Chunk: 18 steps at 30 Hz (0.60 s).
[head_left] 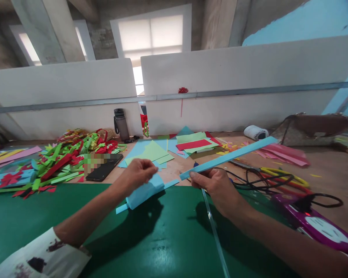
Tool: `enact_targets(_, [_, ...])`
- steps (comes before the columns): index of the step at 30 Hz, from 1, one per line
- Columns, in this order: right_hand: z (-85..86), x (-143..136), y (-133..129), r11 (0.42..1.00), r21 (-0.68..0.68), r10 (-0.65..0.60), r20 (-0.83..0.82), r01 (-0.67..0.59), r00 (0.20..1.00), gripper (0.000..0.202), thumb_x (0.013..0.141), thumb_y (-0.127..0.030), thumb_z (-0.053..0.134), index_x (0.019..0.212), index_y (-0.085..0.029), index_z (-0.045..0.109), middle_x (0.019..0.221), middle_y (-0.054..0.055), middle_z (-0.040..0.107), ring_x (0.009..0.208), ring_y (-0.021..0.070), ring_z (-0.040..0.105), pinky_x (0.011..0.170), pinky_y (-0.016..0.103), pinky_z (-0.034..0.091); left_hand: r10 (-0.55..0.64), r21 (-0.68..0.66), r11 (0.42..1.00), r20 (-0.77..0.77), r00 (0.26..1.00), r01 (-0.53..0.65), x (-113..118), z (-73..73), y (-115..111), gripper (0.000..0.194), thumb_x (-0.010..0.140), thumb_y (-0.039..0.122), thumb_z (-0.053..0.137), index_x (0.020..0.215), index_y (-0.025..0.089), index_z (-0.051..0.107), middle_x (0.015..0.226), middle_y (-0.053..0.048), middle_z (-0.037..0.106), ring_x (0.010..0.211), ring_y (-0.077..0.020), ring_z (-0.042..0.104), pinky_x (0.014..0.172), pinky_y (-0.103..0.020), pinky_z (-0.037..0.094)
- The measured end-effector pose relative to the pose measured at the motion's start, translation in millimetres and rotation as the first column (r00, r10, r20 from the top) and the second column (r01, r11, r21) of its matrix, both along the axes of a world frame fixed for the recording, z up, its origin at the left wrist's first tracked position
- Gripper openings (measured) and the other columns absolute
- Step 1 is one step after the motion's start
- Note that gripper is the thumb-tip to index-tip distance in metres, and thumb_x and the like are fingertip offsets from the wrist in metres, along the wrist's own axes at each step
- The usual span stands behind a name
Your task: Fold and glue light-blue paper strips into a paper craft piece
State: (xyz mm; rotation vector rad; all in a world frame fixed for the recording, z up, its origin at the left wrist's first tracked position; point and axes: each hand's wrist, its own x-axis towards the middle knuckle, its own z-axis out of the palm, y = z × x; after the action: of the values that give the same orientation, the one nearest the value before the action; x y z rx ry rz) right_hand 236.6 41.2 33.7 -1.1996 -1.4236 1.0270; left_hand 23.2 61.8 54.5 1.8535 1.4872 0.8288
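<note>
My right hand (213,185) grips a long light-blue paper strip (232,155) between thumb and fingers, its far end slanting up to the right. Beneath that hand a clear thin stick (213,224) runs down to the bottom edge; its upper end is hidden by the hand. My left hand (140,172) has its fingers pinched together, and whatever they may hold is too small to tell. Just under it, on the green mat (110,231), lies a folded light-blue paper piece (146,193) with a strip sticking out at both ends.
Paper scraps (66,158) are heaped at left beside a black phone (104,168). Coloured sheets (153,150) lie ahead, a bottle (121,125) behind. To the right are yellow-handled scissors (281,175), black cable (249,179), a purple power strip (316,224) and a bag (313,127).
</note>
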Motion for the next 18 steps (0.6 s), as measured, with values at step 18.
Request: enact_targets(18, [-17.5,1,10,1.0,0.007,0.012,0.049,-0.012,0.999,0.026,0.067,-0.038,0.063,0.055,-0.016,0.061,0.055,0.0,0.057,0.057,0.014,0.05,0.06,0.029,0.04,-0.021,-0.166,0.986,-0.239,0.971,-0.019,-36,-23.1,42,0.055,0.053,0.054,0.068,0.087,0.011,0.062,0.071,-0.004,0.062,0.063,-0.0165,0.054,0.05,-0.023,0.034])
